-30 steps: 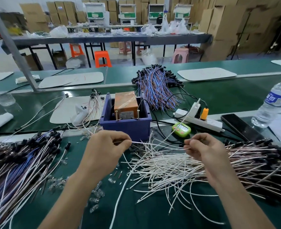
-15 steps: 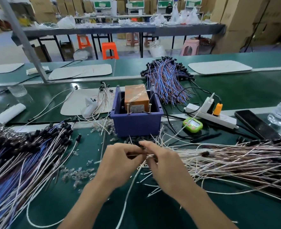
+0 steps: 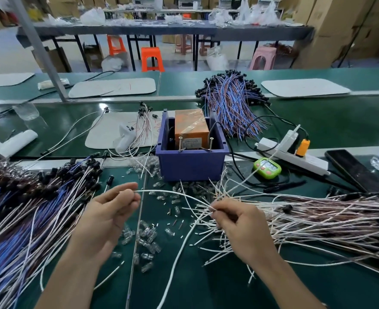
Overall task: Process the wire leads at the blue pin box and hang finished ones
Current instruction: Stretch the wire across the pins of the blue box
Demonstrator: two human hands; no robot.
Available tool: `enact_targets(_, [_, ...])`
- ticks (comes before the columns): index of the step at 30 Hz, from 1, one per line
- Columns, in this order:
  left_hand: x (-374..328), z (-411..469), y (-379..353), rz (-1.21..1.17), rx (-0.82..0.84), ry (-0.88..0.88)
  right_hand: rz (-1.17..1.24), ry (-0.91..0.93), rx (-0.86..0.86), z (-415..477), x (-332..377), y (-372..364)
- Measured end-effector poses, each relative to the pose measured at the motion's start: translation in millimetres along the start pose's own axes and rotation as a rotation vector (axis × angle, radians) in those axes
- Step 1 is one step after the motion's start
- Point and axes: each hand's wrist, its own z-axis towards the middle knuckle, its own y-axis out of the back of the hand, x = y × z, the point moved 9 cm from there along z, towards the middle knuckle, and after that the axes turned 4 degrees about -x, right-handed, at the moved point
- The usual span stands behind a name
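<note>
Just in front of the blue pin box (image 3: 190, 167), both hands hold one white wire lead (image 3: 173, 192) above the green surface (image 3: 217, 291). The left hand (image 3: 110, 212) pinches the lead's left end between the thumb and curled fingers (image 3: 127, 199), and a short tip shows past the pinch. From there the lead arches to the right, where the right hand (image 3: 244, 230) grips it between thumb and forefinger, the other fingers curled under. The right hand sits over a loose heap of white leads (image 3: 208, 241), which merges on the right into a wide pile of brownish wires with black ends (image 3: 331, 221). On the left lies another big pile of blue and pale wires with black caps (image 3: 28, 219). Small clear plastic sleeves (image 3: 148, 238) are scattered on the surface between the hands and around the foot of the box. The box stands upright beyond the hands, not touching them, and holds an orange block (image 3: 192, 128). Two metal pins (image 3: 180, 143) stand up at its front wall. Behind it lies a bundle of blue and brown wires (image 3: 233, 108). To its right are a green timer (image 3: 267, 168), a white power strip (image 3: 311, 162) and a dark phone (image 3: 353, 172).
</note>
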Motion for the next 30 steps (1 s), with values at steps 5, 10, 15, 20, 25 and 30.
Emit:
enact_targets(5, [15,-4,-30,-0.222,0.092,0.063,-0.004,0.019,0.008,-4,6,-1])
enact_targets(10, [9,-8,-40,-0.254,0.159,0.049,-0.061,0.000,0.019,-4,6,19])
enact_targets(15, [13,-23,-47,-0.032,0.223,0.108,-0.502,0.031,0.184,4,3,25])
enact_targets(20, [9,-30,-53,0.266,0.116,0.000,-0.767,0.075,0.351,1,-2,7])
enact_targets(25, [13,-31,-64,0.451,0.108,-0.095,-0.658,0.101,0.157,-1,11,19])
enact_targets(30, [19,-34,-68,0.399,0.103,-0.089,-0.433,0.070,-0.011,-1,11,47])
